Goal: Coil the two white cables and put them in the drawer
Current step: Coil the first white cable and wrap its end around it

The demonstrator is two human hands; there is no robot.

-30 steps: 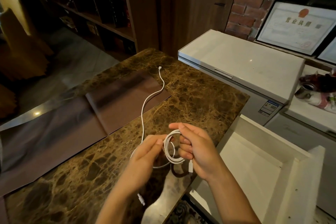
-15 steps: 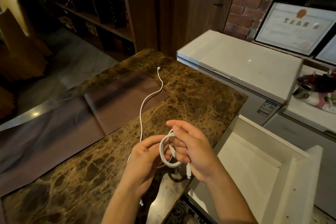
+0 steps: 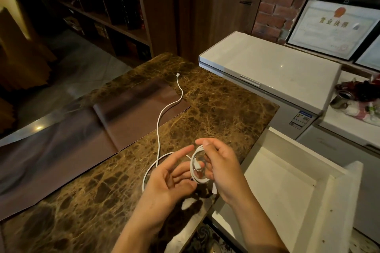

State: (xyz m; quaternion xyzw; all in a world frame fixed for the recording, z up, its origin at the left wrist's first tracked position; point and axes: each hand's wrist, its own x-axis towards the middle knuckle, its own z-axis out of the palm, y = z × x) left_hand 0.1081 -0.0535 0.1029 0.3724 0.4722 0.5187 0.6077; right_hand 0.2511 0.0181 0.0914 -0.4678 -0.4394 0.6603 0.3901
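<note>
A thin white cable (image 3: 196, 167) is wound into a small coil above the tabletop (image 3: 216, 109). The second white cable (image 3: 162, 113) trails uncoiled across it. The white drawer (image 3: 287, 187) stands open beside the tabletop.

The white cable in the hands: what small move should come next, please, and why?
Probably the left hand, now open, should pull more loose cable in and lay another loop onto the coil that the right hand pinches. A long stretch lies uncoiled on the marble counter, so the drawer must wait.
</note>
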